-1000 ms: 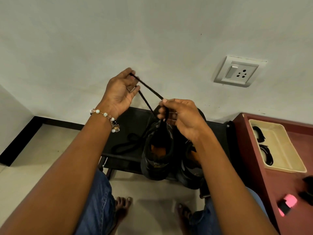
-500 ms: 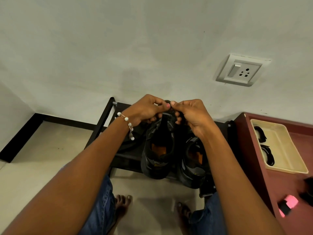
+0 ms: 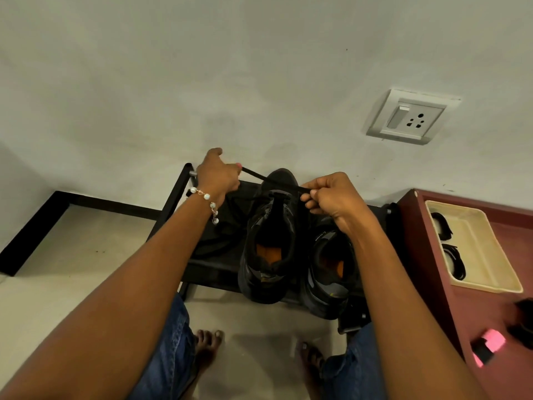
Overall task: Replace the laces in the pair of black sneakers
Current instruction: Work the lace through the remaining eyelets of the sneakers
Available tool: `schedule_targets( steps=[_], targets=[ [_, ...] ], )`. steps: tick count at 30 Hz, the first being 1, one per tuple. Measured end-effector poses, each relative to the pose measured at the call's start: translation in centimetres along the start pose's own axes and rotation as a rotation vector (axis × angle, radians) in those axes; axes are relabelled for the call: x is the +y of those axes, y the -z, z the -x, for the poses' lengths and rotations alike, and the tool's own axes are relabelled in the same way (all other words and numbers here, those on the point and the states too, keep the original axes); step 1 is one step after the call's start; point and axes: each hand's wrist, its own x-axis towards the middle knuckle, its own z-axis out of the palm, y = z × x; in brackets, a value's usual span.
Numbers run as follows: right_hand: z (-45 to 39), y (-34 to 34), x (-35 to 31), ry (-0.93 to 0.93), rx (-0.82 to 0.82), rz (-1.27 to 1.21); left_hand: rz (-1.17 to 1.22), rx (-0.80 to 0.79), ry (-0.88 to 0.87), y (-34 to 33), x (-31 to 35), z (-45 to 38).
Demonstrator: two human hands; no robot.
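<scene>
Both our hands pinch the black lace [image 3: 269, 180]: the left hand [image 3: 217, 174] holds one end up and out to the left, and the right hand [image 3: 328, 197] holds the other just right of the shoe's toe. Half a second ago the two grips were pressed together over the tongue; now we have drawn them apart, so the lace runs taut between them. We judge a pass through the eyelets is being pulled snug. The left sneaker [image 3: 269, 246] sits directly below and between the grips on the black rack [image 3: 184, 183], its partner [image 3: 331, 269] under our right wrist.
</scene>
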Motion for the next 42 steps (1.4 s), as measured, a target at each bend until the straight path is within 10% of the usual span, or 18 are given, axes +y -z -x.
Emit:
schedule_targets(
  steps=[6,11,18,26,42],
  targets=[
    [0.1,-1.3,-0.3,0.071,0.032,-0.084,-0.485,-0.341,-0.588,-2.3,0.7,2.9],
    [-0.1,-1.7,-0.1,0.089,0.115,-0.132,-0.334,-0.516,-0.605,-3.0,0.4,2.7],
    [-0.8,-2.3,0.4,-0.046,0.009,-0.235,-0.441,-0.355,-0.689,-3.4,0.0,2.2],
    [0.5,-2.7,1.3,-0.181,-0.201,0.301,-0.734,-0.327,-0.528,-4.4,-1.9,2.1],
    [0.0,-2.4,1.6,-0.154,-0.227,0.272,-0.597,-0.175,-0.259,-6.5,-3.7,2.7]
  ],
)
